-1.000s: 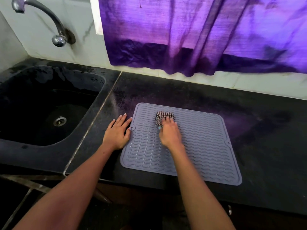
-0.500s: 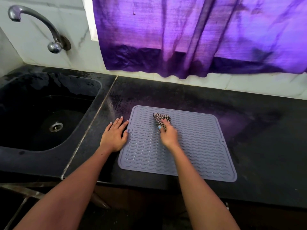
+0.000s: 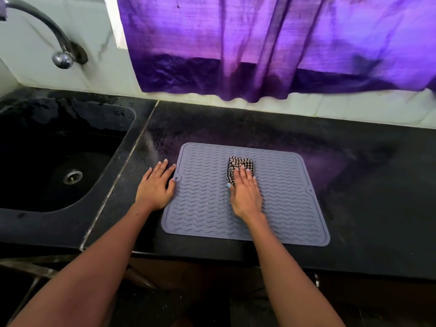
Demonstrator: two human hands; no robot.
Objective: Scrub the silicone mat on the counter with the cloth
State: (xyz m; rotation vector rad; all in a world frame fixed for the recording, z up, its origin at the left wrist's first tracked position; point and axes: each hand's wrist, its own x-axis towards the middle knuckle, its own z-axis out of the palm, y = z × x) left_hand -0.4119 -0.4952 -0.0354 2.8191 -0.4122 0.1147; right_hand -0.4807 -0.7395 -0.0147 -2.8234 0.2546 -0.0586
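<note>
Your mat (image 3: 278, 204) lies flat on the black bench (image 3: 368, 208), a grey sheet with rounded corners and rows of wavy ridges, its near edge close to the front lip of the bench. A small tab with a hole sits at the middle of each short side.

The cloth (image 3: 238, 166), a bunched rag with a dark and light check, sits on the mat just past its middle, toward the far edge. Your right hand (image 3: 245, 197) lies palm down on the mat with its fingers stretched forward over the near part of the cloth, pressing it onto the ridges; the grip is flat and spread rather than curled round the rag, and the thumb points left beside it.

Your left hand (image 3: 157, 187) rests flat on the bench just beside the mat's left edge, fingers straight and together, thumb tip touching the mat at the left tab. That grip holds nothing.

Left of the bench, past a pale seam line, a dark sink (image 3: 70, 223) is set into the surface, with a round metal drain (image 3: 72, 177) in its bowl. A curved metal tap (image 3: 56, 43) comes out of the pale wall above it. Behind the bench a purple curtain (image 3: 271, 48) hangs down, its lower part darker, with its hem just above the strip of light tiles.
</note>
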